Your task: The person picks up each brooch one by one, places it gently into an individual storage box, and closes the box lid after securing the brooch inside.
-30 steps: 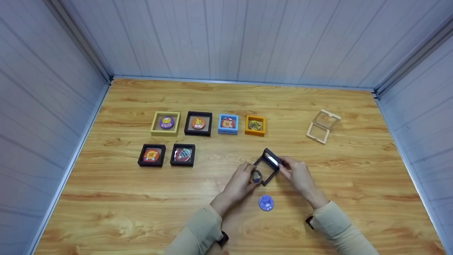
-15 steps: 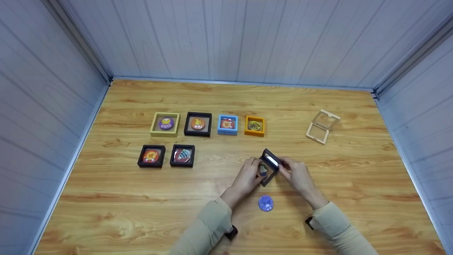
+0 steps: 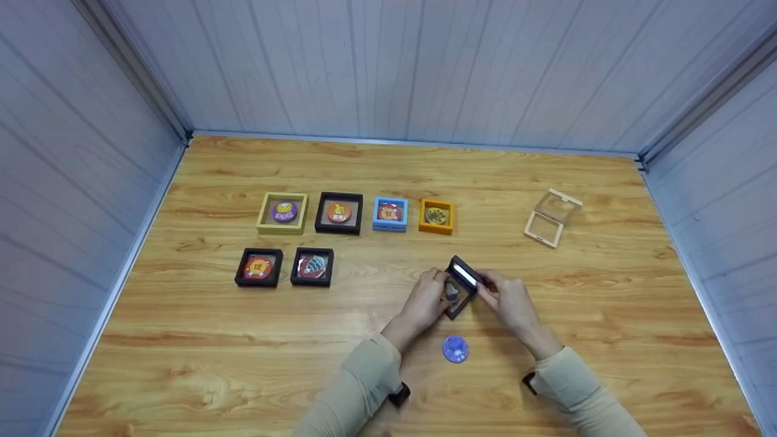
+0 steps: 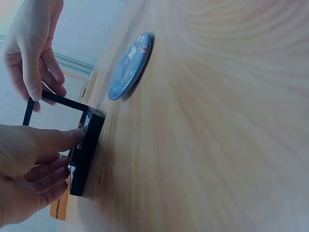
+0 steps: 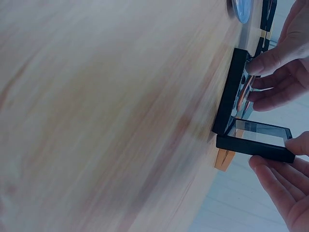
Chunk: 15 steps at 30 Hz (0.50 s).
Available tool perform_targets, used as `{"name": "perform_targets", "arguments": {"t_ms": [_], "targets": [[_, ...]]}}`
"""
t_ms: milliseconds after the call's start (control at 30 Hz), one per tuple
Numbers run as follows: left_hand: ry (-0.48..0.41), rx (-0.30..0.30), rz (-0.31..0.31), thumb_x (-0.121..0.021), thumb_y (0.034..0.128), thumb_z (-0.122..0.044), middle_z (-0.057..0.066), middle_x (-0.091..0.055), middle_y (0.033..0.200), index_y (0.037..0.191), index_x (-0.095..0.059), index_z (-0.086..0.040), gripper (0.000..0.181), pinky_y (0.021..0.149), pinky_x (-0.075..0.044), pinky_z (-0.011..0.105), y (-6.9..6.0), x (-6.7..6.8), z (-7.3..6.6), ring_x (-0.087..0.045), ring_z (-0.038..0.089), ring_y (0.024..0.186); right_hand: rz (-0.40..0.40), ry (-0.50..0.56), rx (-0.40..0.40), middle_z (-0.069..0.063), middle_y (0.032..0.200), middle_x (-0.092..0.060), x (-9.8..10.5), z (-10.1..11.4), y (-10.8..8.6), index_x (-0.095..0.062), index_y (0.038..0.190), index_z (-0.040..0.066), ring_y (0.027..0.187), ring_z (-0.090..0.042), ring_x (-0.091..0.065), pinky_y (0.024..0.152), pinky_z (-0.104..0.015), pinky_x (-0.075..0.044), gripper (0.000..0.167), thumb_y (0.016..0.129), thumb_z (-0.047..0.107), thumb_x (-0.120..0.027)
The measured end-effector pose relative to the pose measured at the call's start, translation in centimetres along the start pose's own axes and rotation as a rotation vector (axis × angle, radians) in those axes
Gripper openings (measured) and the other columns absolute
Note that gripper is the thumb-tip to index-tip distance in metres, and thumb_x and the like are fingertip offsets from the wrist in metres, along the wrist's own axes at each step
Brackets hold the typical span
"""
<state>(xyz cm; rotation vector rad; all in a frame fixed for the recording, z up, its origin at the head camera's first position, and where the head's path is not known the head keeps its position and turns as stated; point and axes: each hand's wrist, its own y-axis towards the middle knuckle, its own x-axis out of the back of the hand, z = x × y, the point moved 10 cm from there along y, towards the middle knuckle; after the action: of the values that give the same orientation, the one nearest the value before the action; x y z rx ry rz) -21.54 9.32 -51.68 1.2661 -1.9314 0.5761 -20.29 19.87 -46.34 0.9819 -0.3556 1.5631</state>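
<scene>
An unfolded black display frame [image 3: 466, 270] rests on the wooden table, one half lying flat and the other raised. My left hand [image 3: 421, 303] pinches a round badge [image 3: 452, 292] with a dark picture by its edges, over the flat half. In the left wrist view, the thumb of the left hand [image 4: 34, 166] reaches the frame's inside. My right hand [image 3: 513, 305] holds the raised half between thumb and fingers, as the right wrist view also shows at its clear pane [image 5: 260, 131]. A round purple badge [image 3: 455, 349] lies on the table nearer the person.
Behind stand a yellow frame [image 3: 283, 213], a larger black frame [image 3: 339, 213], a blue frame [image 3: 390, 213] and an orange frame [image 3: 436, 230], each holding a badge. Two small black frames [image 3: 259, 283] [image 3: 312, 282] with badges lie left. An unfolded cream frame [image 3: 545, 228] lies right.
My left hand has moved right and slightly away from the person, bringing the badge from beside the black frame to over its flat half. The right hand has stayed on the raised half.
</scene>
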Motion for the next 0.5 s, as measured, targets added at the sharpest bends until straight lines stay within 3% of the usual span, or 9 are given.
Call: {"name": "perform_targets", "arguments": {"t_ms": [200, 500], "targets": [[0.041, -0.085, -0.082, -0.071, 0.0685, -0.004, 0.008, -0.054, 0.094, 0.104, -0.058, 0.003, 0.039, 0.082, -0.042, 0.027, -0.2, 0.8, -0.5, -0.051, 0.020, 0.090, 0.001, -0.011, 0.009, -0.016, 0.087, -0.065, 0.0, 0.1, 0.0, -0.063, 0.095, -0.004, 0.072, -0.022, -0.063, 0.064, -0.031, -0.051, 0.018, 0.077, -0.002, -0.062], [0.036, -0.084, -0.059, -0.076, 0.0671, -0.016, 0.008, -0.054, 0.099, 0.111, -0.056, 0.002, 0.051, 0.084, -0.040, 0.030, -0.7, 1.4, 0.1, -0.050, 0.021, 0.093, 0.007, -0.019, -0.012, -0.016, 0.087, -0.065, 0.0, -0.1, 0.0, -0.063, 0.095, -0.003, 0.073, -0.022, -0.063, 0.065, -0.032, -0.051, 0.018, 0.077, -0.002, -0.062]]}}
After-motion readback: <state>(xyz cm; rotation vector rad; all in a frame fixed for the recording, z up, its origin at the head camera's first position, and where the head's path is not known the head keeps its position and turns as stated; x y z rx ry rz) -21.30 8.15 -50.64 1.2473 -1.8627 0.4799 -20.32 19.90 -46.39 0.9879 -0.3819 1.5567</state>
